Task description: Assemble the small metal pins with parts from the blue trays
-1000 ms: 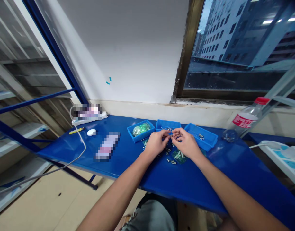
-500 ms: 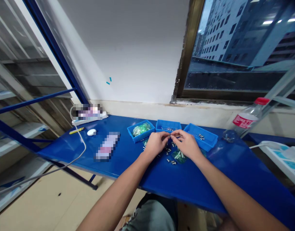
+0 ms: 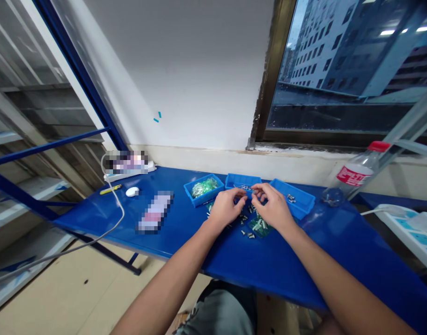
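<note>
Both hands meet over small metal parts at the back of the blue table. My left hand [image 3: 226, 205] is curled, thumb near the forefinger; whatever it may grip is too small to make out. Close on its right, my right hand [image 3: 271, 204] is bent the same way, its fingertips by the front of the middle blue tray [image 3: 230, 180], and anything in it is hidden too. Thin metal pins lie in that tray. Below the hands are loose screw-like fasteners [image 3: 249, 235] and a green plastic bag [image 3: 261, 226] with pale slim pieces on it.
A left blue tray [image 3: 198, 201] holds green bagged parts; a right blue tray [image 3: 306, 204] holds several metal pieces. A plastic bottle [image 3: 353, 176] stands at right. Left are a blurred-out phone-like object [image 3: 155, 211], a yellow cutter [image 3: 110, 190], a white disc [image 3: 132, 191] and a cable [image 3: 120, 222].
My hands have come slightly apart: the right fingertips have moved a little right, away from the left ones. They were touching before. The trays and loose parts have not moved.
</note>
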`<act>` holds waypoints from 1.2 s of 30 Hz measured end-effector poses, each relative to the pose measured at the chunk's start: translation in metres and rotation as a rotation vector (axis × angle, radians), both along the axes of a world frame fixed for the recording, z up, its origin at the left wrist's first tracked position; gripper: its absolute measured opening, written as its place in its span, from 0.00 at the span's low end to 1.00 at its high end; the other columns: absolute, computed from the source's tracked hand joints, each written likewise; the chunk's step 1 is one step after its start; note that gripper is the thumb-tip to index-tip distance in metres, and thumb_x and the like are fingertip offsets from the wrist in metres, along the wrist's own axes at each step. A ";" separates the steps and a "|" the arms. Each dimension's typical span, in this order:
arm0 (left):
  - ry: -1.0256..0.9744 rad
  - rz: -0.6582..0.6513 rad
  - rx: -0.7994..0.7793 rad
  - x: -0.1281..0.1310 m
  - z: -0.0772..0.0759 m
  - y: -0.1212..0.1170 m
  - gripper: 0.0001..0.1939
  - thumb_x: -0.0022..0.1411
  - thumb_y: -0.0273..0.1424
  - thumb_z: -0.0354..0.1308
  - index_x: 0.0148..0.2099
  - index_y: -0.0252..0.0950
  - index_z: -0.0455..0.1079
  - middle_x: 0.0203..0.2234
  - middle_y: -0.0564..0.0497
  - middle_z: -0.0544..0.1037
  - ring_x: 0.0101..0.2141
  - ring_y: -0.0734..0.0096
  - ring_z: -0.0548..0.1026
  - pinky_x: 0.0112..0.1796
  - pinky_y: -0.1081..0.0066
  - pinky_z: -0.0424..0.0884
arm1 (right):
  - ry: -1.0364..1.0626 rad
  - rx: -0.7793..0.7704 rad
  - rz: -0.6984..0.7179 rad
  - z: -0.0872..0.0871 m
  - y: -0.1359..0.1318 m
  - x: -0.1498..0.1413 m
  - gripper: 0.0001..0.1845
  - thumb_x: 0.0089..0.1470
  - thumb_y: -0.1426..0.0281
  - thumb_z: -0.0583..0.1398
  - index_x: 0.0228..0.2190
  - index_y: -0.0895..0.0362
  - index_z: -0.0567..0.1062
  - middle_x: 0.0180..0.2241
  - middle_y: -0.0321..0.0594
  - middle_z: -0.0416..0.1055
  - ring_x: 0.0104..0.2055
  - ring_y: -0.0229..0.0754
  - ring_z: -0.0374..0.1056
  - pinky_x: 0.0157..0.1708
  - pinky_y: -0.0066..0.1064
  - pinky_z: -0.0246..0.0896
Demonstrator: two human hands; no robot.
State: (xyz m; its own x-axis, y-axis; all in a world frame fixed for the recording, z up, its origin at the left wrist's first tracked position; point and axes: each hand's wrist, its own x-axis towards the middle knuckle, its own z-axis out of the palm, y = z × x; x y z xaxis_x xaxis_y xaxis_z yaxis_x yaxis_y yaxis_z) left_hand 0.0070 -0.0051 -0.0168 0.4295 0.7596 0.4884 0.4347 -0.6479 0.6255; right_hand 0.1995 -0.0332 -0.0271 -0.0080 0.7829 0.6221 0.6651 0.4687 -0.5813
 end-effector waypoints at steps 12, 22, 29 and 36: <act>0.349 -0.137 0.231 0.004 0.000 -0.007 0.16 0.74 0.37 0.54 0.55 0.38 0.79 0.52 0.44 0.83 0.53 0.56 0.79 0.54 0.58 0.73 | -0.513 -0.107 -0.528 -0.011 0.015 0.064 0.17 0.66 0.61 0.56 0.41 0.57 0.81 0.38 0.52 0.79 0.43 0.57 0.67 0.47 0.46 0.59; 0.517 -0.338 0.277 0.025 0.009 -0.020 0.19 0.76 0.40 0.51 0.56 0.40 0.80 0.60 0.48 0.78 0.64 0.52 0.68 0.60 0.52 0.67 | -0.466 0.001 -0.454 -0.001 0.012 0.052 0.16 0.67 0.61 0.55 0.42 0.56 0.79 0.36 0.49 0.78 0.43 0.55 0.67 0.48 0.45 0.58; 0.210 -0.254 0.247 0.022 0.005 -0.011 0.14 0.74 0.32 0.55 0.56 0.37 0.76 0.54 0.43 0.81 0.57 0.57 0.75 0.60 0.56 0.71 | -0.241 0.081 -0.351 0.011 0.006 0.044 0.17 0.69 0.60 0.53 0.40 0.56 0.79 0.38 0.49 0.79 0.45 0.54 0.70 0.51 0.44 0.62; -0.329 -0.031 -0.007 0.007 0.003 0.002 0.07 0.70 0.29 0.61 0.49 0.36 0.74 0.44 0.44 0.81 0.42 0.65 0.83 0.46 0.64 0.81 | 0.286 -0.122 0.030 0.012 0.000 0.016 0.22 0.63 0.51 0.63 0.49 0.53 0.78 0.46 0.47 0.81 0.47 0.51 0.77 0.50 0.43 0.72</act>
State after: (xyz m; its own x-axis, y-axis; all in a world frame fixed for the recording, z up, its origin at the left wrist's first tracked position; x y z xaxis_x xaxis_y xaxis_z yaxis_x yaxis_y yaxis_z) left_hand 0.0144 -0.0027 -0.0134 0.2721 0.7527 0.5994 0.1887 -0.6526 0.7338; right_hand 0.2153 -0.0328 -0.0152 0.1294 0.8540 0.5040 0.4531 0.4012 -0.7961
